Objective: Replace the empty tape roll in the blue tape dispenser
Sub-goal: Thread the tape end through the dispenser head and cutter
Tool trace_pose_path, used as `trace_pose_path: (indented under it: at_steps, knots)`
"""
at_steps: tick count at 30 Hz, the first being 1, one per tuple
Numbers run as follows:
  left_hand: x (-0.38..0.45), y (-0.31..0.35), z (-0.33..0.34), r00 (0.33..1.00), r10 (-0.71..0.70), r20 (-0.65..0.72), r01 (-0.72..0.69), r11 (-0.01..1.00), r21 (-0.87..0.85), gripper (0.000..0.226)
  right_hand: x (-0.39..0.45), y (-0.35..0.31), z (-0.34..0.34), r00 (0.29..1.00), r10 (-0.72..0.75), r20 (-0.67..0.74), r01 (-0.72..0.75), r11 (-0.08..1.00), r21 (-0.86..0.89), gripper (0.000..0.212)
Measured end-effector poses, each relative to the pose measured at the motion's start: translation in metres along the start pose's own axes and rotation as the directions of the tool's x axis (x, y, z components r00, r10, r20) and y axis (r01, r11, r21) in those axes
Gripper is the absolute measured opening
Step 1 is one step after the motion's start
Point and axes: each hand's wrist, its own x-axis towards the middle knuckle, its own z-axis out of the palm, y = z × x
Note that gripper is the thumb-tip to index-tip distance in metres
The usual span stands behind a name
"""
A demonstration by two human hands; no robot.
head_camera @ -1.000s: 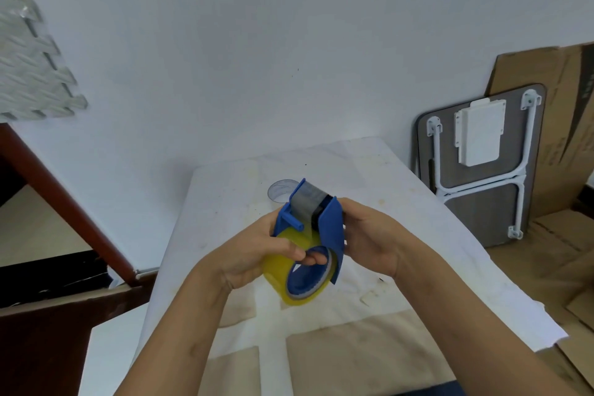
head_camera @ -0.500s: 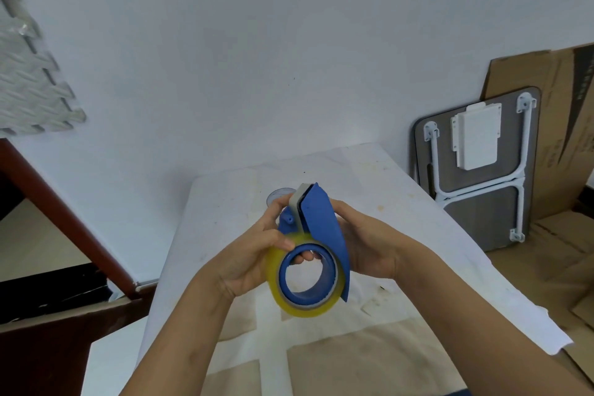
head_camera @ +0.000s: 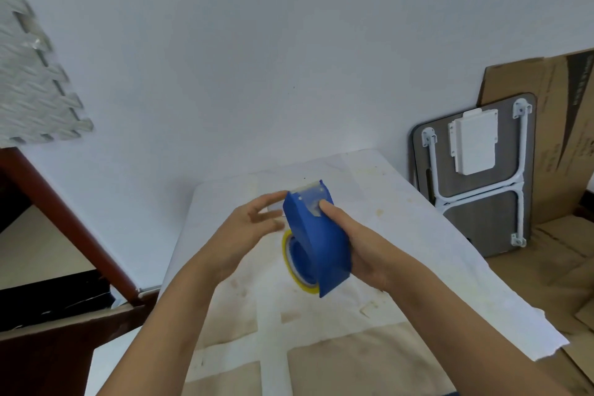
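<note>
The blue tape dispenser [head_camera: 318,241] is held above the white-covered table [head_camera: 418,235], its solid blue side turned toward me. A yellowish tape roll [head_camera: 291,270] sits inside it, only its left rim showing. My right hand [head_camera: 363,251] grips the dispenser from the right, thumb pressed near the clear strip at the cutter end. My left hand [head_camera: 247,231] is just left of the dispenser with fingers spread, fingertips near its top edge; whether they touch it is unclear. The clear empty roll seen earlier on the table is hidden.
A folded grey table with white legs [head_camera: 475,177] leans on the wall at the right, with cardboard [head_camera: 553,138] behind and under it. A dark red wooden frame [head_camera: 64,219] stands at the left. Brown patches mark the table cover.
The dispenser has been rotated so its closed blue side faces me. My left hand has let go of the tape roll and opened. The camera has tilted slightly.
</note>
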Motion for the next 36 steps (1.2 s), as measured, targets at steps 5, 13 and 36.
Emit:
trace_pose_path:
  at_steps: [5, 13, 36]
  knots:
    - [-0.016, 0.01, 0.02, 0.799, 0.352, -0.489, -0.252, 0.932, 0.259, 0.022, 0.003, 0.001, 0.007, 0.97, -0.007, -0.243, -0.041, 0.98, -0.193, 0.078]
    - [-0.011, -0.006, 0.037, 0.764, 0.644, -0.037, -0.356, 0.468, 0.809, 0.037, -0.002, 0.004, 0.01, 0.92, -0.106, -0.376, -0.005, 0.959, -0.285, 0.07]
    - [-0.008, -0.008, 0.046, 0.809, 0.563, -0.166, -0.272, 0.609, 0.745, 0.004, -0.018, 0.017, 0.01, 0.862, -0.299, -0.41, 0.058, 0.86, -0.507, 0.042]
